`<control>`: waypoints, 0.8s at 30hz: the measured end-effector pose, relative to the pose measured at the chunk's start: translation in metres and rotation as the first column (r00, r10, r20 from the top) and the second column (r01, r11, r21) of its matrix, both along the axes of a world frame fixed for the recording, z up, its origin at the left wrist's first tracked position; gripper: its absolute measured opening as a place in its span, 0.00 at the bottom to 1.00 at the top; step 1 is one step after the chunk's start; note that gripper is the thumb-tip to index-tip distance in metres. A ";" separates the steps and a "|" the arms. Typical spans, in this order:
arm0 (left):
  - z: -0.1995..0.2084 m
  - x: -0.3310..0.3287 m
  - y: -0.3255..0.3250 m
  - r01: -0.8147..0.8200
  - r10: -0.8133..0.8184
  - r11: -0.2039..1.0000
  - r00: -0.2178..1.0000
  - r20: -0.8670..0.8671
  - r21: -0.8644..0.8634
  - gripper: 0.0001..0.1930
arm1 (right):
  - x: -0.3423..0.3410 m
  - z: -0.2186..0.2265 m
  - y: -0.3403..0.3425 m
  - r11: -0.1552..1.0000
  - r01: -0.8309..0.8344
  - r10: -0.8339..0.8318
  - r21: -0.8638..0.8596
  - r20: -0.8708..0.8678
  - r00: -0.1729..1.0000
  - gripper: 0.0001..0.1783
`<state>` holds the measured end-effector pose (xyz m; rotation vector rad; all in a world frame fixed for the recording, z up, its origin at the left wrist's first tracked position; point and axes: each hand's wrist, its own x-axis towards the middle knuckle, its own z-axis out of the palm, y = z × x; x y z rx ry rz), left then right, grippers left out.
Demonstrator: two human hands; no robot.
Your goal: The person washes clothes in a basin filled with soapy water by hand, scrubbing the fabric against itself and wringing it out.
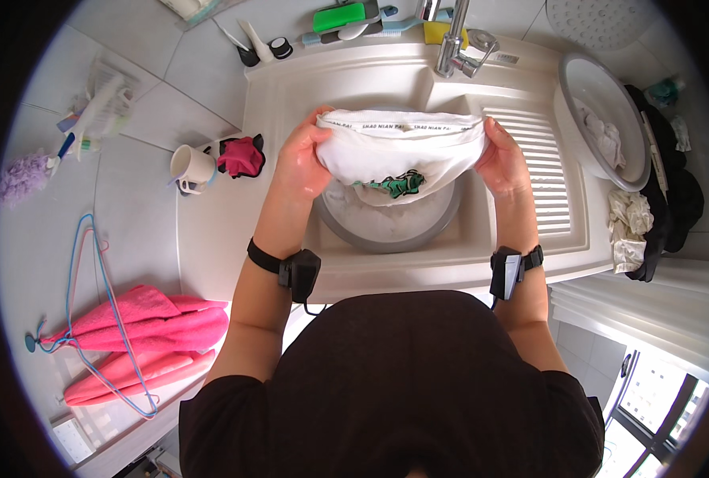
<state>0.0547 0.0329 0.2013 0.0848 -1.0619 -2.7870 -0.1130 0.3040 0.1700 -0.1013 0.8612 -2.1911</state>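
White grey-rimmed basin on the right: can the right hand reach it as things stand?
Probably: only the ribbed cream washboard lies between, but the right hand is gripping a white green-printed garment.

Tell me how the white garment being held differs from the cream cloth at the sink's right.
The white garment is spread between the left hand and right hand; the cream cloth is crumpled, untouched. The white garment shows a green-and-black print; the cream cloth shows no print. Both are pale fabric.

Head fisheye: worn up top, aimed steeply down past black T-shirt point(418, 374), nearest; left hand point(297, 163) and right hand point(504, 159) farther, upper mid-frame, before laundry sink point(227, 231).
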 end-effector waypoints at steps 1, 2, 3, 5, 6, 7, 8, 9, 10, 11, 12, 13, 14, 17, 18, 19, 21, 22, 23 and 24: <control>-0.001 0.000 0.000 -0.014 0.013 0.999 1.000 0.018 0.037 0.15 | 0.000 0.000 0.000 1.000 0.000 0.000 0.002 0.004 1.000 0.16; -0.002 0.000 0.000 -0.028 0.025 0.997 0.999 0.036 0.073 0.15 | 0.000 -0.001 0.001 1.000 -0.028 0.028 -0.005 0.003 1.000 0.17; -0.004 0.000 -0.001 -0.030 0.027 0.997 0.999 0.040 0.074 0.15 | 0.000 0.001 0.000 0.998 -0.056 0.056 -0.013 0.002 0.998 0.18; -0.010 -0.001 -0.006 -0.084 0.071 0.989 0.991 0.112 0.123 0.15 | 0.002 0.004 -0.005 0.999 -0.024 0.024 0.021 0.028 0.999 0.17; -0.011 -0.002 -0.007 -0.085 0.071 0.989 0.991 0.115 0.123 0.15 | 0.002 0.005 -0.007 0.998 0.010 -0.012 0.056 0.047 0.999 0.17; -0.012 -0.003 -0.008 -0.099 0.080 0.986 0.987 0.139 0.134 0.16 | 0.002 0.004 -0.008 0.998 0.008 -0.011 0.057 0.050 0.999 0.17; -0.013 -0.004 -0.009 -0.114 0.090 0.983 0.983 0.163 0.145 0.16 | 0.002 0.003 -0.010 0.998 0.007 -0.011 0.069 0.066 0.998 0.17; -0.013 -0.005 -0.009 -0.114 0.090 0.983 0.982 0.166 0.147 0.16 | 0.001 0.002 -0.011 0.997 0.006 -0.012 0.082 0.082 0.997 0.17; -0.014 -0.007 -0.009 -0.134 0.106 0.980 0.977 0.187 0.146 0.16 | -0.001 0.000 -0.012 0.996 0.005 -0.012 0.084 0.085 0.996 0.17; -0.014 -0.009 -0.009 -0.154 0.122 0.977 0.971 0.207 0.145 0.16 | -0.002 -0.002 -0.014 0.996 -0.003 -0.006 0.087 0.103 0.995 0.17; -0.014 -0.012 -0.008 -0.152 0.119 0.977 0.970 0.211 0.148 0.16 | -0.004 -0.006 -0.014 0.996 -0.009 -0.002 0.091 0.120 0.993 0.17; -0.015 -0.015 -0.007 -0.165 0.128 0.977 0.960 0.251 0.133 0.16 | -0.008 -0.013 -0.013 0.995 -0.007 -0.005 0.095 0.124 0.992 0.17; -0.017 -0.018 -0.007 -0.178 0.137 0.977 0.947 0.290 0.118 0.15 | -0.013 -0.022 -0.012 0.994 -0.019 0.006 0.103 0.128 0.992 0.18; -0.055 -0.024 -0.022 -0.230 0.258 0.966 0.906 0.337 -0.120 0.15 | -0.019 -0.047 -0.022 0.996 -0.061 0.051 0.071 0.131 0.990 0.17; -0.077 -0.028 -0.025 -0.231 0.258 0.966 0.903 0.342 -0.118 0.15 | -0.019 -0.062 -0.031 0.988 0.001 -0.009 0.152 0.052 0.999 0.15; -0.101 -0.032 -0.027 -0.269 0.349 0.929 0.868 0.353 -0.256 0.14 | -0.017 -0.076 -0.041 0.972 0.067 -0.061 0.226 -0.034 0.998 0.13; -0.140 -0.034 -0.023 -0.292 0.433 0.875 0.828 0.356 -0.385 0.14 | -0.008 -0.106 -0.057 0.965 0.075 -0.080 0.250 0.007 0.997 0.12; -0.154 -0.034 -0.017 -0.212 0.427 0.852 0.811 0.401 -0.479 0.13 | -0.003 -0.120 -0.064 0.908 0.090 -0.062 0.409 -0.081 0.995 0.14; -0.167 -0.035 -0.011 -0.124 0.424 0.818 0.790 0.443 -0.562 0.13 | 0.002 -0.134 -0.069 0.824 0.116 -0.029 0.555 -0.163 0.986 0.16; -0.177 -0.040 0.000 -0.110 0.407 0.824 0.797 0.447 -0.555 0.13 | 0.002 -0.162 -0.065 0.715 0.191 0.056 0.672 -0.328 0.943 0.20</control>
